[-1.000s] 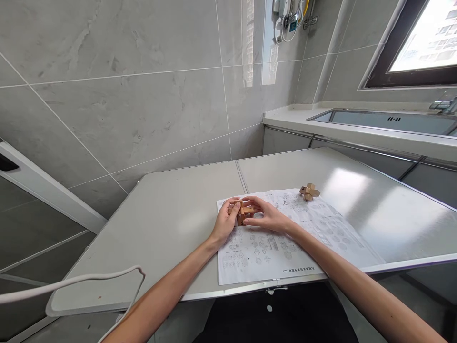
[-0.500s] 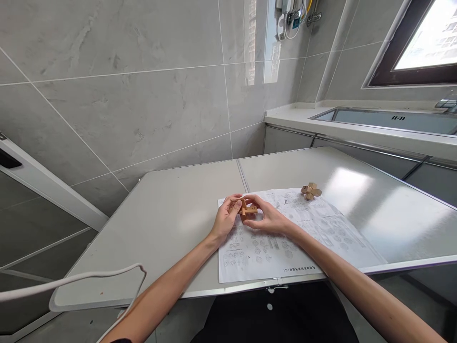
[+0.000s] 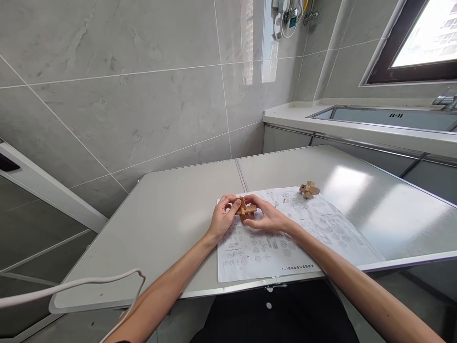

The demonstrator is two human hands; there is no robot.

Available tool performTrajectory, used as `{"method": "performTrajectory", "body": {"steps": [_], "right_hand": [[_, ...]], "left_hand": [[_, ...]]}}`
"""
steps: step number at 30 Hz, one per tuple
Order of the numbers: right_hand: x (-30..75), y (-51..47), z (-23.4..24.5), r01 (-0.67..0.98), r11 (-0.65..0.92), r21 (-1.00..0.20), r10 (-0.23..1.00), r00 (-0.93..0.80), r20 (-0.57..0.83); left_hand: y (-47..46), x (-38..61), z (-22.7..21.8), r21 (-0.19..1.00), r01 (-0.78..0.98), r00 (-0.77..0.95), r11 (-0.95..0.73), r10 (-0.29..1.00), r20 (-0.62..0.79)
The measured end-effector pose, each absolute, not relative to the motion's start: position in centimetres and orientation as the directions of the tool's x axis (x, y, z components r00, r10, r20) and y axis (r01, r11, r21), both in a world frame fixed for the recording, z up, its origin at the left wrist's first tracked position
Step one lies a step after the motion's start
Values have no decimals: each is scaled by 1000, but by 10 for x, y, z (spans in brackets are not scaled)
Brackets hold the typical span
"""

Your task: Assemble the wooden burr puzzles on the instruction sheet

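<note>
Between my two hands is a small wooden burr puzzle point(image 3: 244, 210), its brown bars crossing one another. My left hand point(image 3: 225, 214) grips it from the left, thumb pressed on its face. From the right, my right hand point(image 3: 266, 213) holds it with the thumb below and the curled fingers above. Some of the puzzle is hidden behind the fingers. Under both hands lies a printed instruction sheet point(image 3: 264, 267) covered with small line drawings. A second wooden puzzle point(image 3: 309, 189), a lighter star-like block, rests at the sheet's far right corner.
The light folding table point(image 3: 171, 214) has a seam across it and a metal front edge. A white cable point(image 3: 89, 281) runs over the left front corner. Behind stands a grey tiled wall point(image 3: 143, 114); a sink point(image 3: 378, 118) is set in the counter at right.
The held puzzle has turned slightly, and more of its crossing bar shows to the left. Both hands keep their grip. The whole view has shifted a little.
</note>
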State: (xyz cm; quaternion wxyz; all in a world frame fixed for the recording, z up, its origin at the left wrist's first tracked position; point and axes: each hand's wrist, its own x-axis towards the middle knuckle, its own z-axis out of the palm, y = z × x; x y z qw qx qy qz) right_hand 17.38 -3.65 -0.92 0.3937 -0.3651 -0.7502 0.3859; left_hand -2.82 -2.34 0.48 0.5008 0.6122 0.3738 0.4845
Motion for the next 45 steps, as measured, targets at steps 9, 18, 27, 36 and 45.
{"method": "performTrajectory", "body": {"steps": [9,18,27,36,45], "right_hand": [[176,-38,-5,238,430,-871,849,-436,299],[176,-33,-12,272,379,-885,896,-345,278],[177,-34,-3,219,452,-865,875,-295,383],[178,-35,-7,241,288,-927,909,-374,185],[175,-35,-7,322,345,-882,874,-452,177]], "left_hand": [[-25,-28,10,986,-88,293,-138,943,158],[-24,-31,13,977,-207,293,53,956,11],[-19,-32,8,953,-258,319,157,945,-69],[-17,-35,8,932,-307,285,192,953,-102],[-17,-32,6,928,-346,269,137,962,-42]]}}
